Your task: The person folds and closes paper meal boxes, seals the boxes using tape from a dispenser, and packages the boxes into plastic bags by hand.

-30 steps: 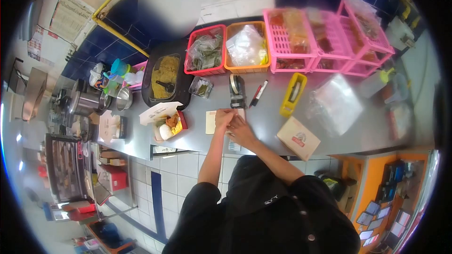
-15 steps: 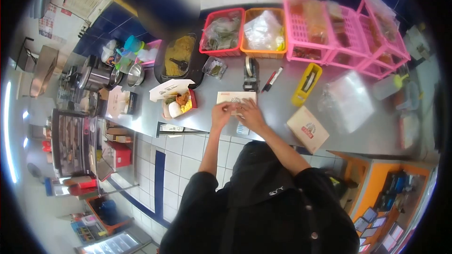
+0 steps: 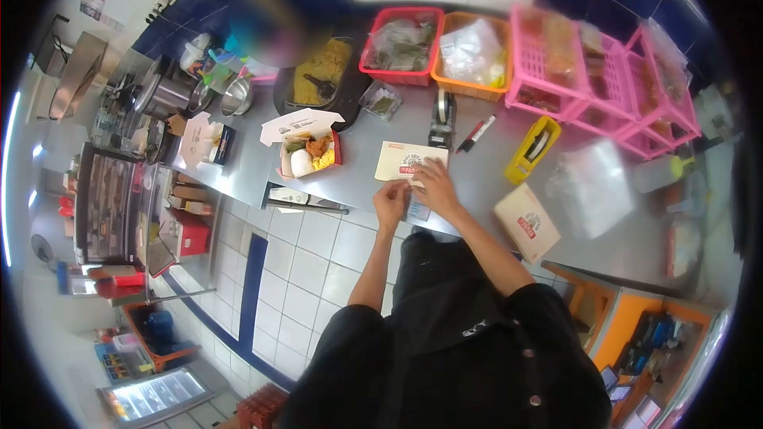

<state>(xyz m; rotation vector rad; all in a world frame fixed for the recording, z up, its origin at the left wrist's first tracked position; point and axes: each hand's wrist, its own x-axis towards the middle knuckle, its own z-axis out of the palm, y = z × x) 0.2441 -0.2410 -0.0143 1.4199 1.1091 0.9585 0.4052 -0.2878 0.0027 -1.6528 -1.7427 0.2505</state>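
A closed cream takeaway box (image 3: 395, 162) with a red and black printed lid lies on the steel counter in front of me. My right hand (image 3: 435, 188) rests over its right side, fingers stretched out on the lid. At the box's front edge, my left hand (image 3: 389, 202) has its fingertips pinched together. Whatever may be between them is too small to make out. A small pale bluish sheet (image 3: 418, 208) lies by the counter edge under my right hand. Behind the box stands a black tape dispenser (image 3: 443, 121).
Left of the box is an open food box (image 3: 311, 157) with rice, egg and chicken. Another closed box (image 3: 527, 223), a yellow tape dispenser (image 3: 532, 151), markers (image 3: 476, 133) and plastic bags (image 3: 594, 187) lie to the right. Red (image 3: 401, 45), orange (image 3: 472, 56) and pink baskets (image 3: 548, 71) line the back.
My left hand has come down from the lid to the box's front edge. My right hand stays over the box's right side. The camera view has shifted, moving the counter slightly rightward.
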